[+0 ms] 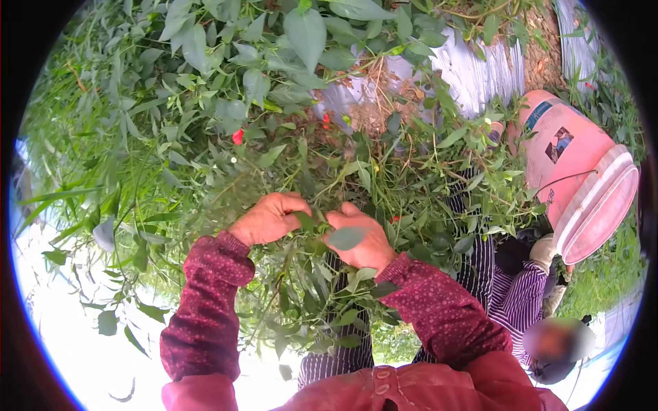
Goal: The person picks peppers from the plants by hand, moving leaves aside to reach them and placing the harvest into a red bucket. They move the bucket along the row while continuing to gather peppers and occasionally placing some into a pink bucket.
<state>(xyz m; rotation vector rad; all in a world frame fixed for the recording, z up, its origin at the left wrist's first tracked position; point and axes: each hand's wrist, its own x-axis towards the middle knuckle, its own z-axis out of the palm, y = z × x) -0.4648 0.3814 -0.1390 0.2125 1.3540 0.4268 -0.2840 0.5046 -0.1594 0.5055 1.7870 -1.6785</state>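
Both hands meet in the middle of the view, deep in a thin-stemmed green leafy branch [310, 291] of a bushy pepper plant. The branch's long axis runs roughly up and down the frame. Its upper end lies between the two hands, and its leafy end points to the lower edge, between the two dark red patterned sleeves. The left hand [269, 219] is curled narrow, with its fingers [293, 203] bent over and closed on leaves at the top of that branch. The right hand [361, 241] sits just beside it, almost touching. Its thumb points toward the left hand, and a broad leaf lies across its back. Its fingers are buried in the foliage, so its grip cannot be told. A small red pepper [238, 135] hangs above the hands, well apart from them. To the right, a pink plastic bucket with a white rim [582, 175] lies tilted, beside a co-worker's striped purple-and-white sleeve [515, 298]. Silver plastic mulch sheeting [476, 72] shows at the top.
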